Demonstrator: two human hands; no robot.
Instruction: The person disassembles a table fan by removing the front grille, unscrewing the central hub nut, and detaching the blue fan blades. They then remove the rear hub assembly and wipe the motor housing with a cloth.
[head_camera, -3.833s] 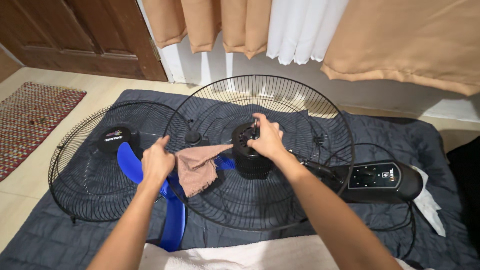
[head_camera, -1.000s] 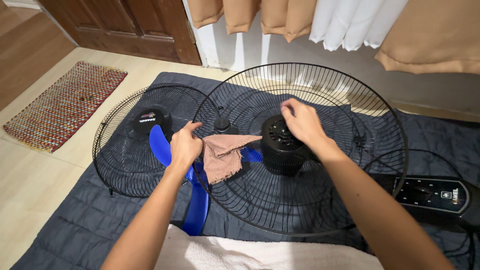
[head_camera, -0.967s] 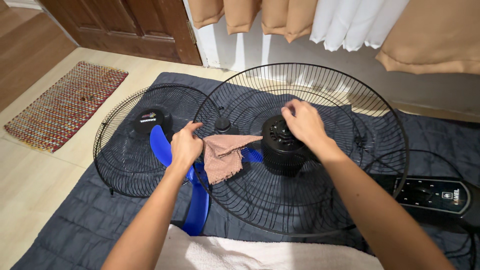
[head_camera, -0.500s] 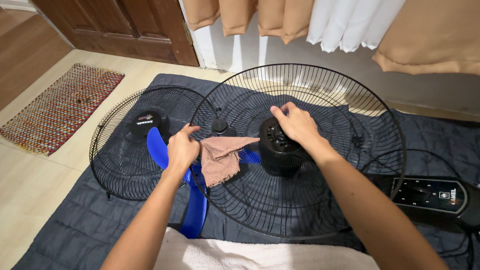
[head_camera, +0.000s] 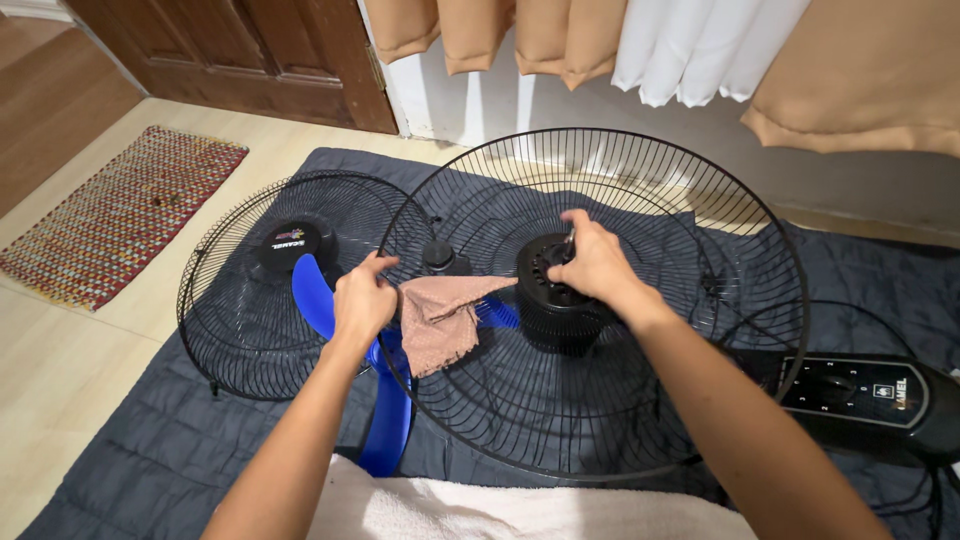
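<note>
A large black wire fan guard (head_camera: 690, 200) stands tilted on a dark quilted mat, with the black motor housing (head_camera: 545, 305) at its centre. My right hand (head_camera: 592, 262) rests on top of the housing, fingers curled around its upper edge. My left hand (head_camera: 362, 303) grips the guard's left rim together with a brown cloth (head_camera: 440, 320) that hangs down from it. A blue fan blade (head_camera: 390, 400) lies under my left forearm. A second black guard (head_camera: 260, 290) with a round centre cap lies flat to the left.
The fan's black base with control dials (head_camera: 860, 395) lies at the right on the dark mat (head_camera: 130, 440). A woven rug (head_camera: 110, 215) sits on the tiled floor at left. A wooden door and curtains stand behind. White cloth covers my lap.
My right hand has shifted slightly on the motor housing. My left hand still holds the rim and cloth. The view has tilted a little; nothing else has moved.
</note>
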